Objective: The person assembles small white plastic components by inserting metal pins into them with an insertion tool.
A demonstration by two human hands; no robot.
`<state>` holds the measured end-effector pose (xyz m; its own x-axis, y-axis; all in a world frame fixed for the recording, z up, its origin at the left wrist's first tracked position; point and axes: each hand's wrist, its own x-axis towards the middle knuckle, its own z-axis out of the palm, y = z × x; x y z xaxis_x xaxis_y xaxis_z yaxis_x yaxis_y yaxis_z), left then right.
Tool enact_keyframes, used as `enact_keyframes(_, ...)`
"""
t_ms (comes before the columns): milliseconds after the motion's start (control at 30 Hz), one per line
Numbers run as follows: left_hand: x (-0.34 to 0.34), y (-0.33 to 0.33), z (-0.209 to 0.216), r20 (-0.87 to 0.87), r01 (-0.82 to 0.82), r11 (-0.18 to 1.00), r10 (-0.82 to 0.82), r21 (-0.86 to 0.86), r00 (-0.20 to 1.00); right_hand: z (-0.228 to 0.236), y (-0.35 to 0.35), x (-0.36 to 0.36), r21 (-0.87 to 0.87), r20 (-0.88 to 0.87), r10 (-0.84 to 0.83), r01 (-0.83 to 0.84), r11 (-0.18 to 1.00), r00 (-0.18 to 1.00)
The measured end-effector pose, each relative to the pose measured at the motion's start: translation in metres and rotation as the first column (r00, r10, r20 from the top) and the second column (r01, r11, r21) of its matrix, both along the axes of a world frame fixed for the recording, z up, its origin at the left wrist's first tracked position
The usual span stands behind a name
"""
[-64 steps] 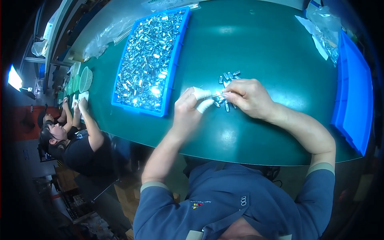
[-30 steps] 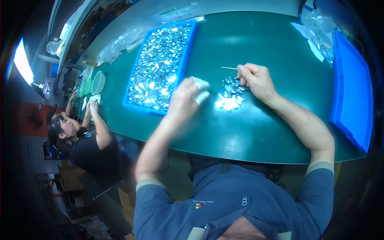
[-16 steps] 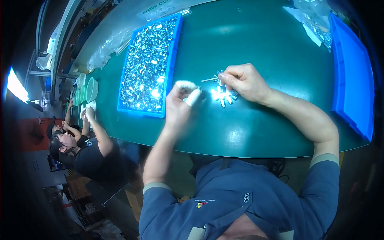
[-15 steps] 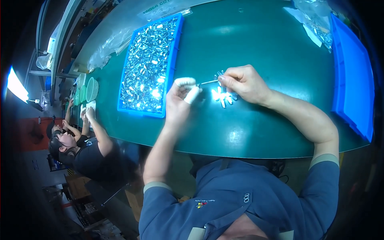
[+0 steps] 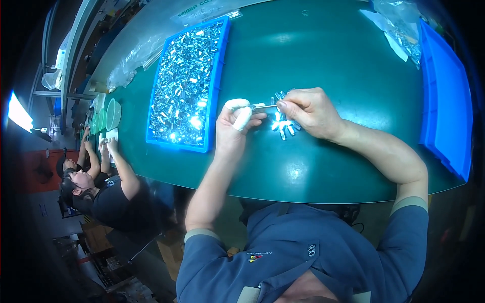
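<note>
My left hand (image 5: 234, 121) has white finger cots on its thumb and index finger. These two fingers pinch a small shiny metal piece (image 5: 257, 106), mostly hidden by the fingertips. Between the hands runs a thin metal rod (image 5: 268, 106), held by my right hand (image 5: 316, 113) in a closed pinch. The rod's left end meets the piece in my left fingers. Just under and beside my right fingers, several small shiny metal parts (image 5: 286, 127) lie in a loose cluster on the green table (image 5: 343, 166).
A blue tray (image 5: 218, 76) full of small shiny metal parts stands left of my hands. At the right edge leans a blue bin (image 5: 444, 101), near a clear plastic bag (image 5: 399, 25). Far left are green bowls (image 5: 113, 114) and co-workers (image 5: 108, 194).
My hands have come closer together, the left shifting slightly right with its other fingers extending below the rod. Less of the rod shows between them.
</note>
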<state>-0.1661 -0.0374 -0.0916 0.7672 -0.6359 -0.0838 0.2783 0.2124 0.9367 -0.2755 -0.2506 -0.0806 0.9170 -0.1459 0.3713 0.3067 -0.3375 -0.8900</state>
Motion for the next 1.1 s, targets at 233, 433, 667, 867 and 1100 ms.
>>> enact_keyframes(233,-0.007,-0.002,0.000,0.026,0.030,0.999,-0.030,-0.010,0.999,0.001,0.002,0.000,-0.024,-0.025,-0.015,0.015,1.000,1.000)
enact_keyframes(433,-0.013,-0.005,-0.003,0.154,-0.001,0.998,-0.009,0.063,0.988,-0.004,0.006,0.002,-0.037,0.069,-0.024,0.027,0.999,0.997)
enact_keyframes(667,-0.023,-0.012,0.001,0.200,0.023,0.997,-0.037,0.074,0.979,0.004,0.014,-0.006,0.097,-0.196,0.148,-0.131,0.987,0.969)
enact_keyframes(867,-0.028,-0.007,0.006,0.249,-0.009,0.994,-0.017,0.105,0.968,-0.001,0.018,-0.006,0.235,-0.265,0.152,-0.089,0.968,0.952)
enact_keyframes(1100,0.000,0.026,0.034,0.661,-0.286,0.944,0.109,0.166,0.742,-0.007,-0.004,0.000,0.382,-0.239,0.051,0.046,0.923,0.970)
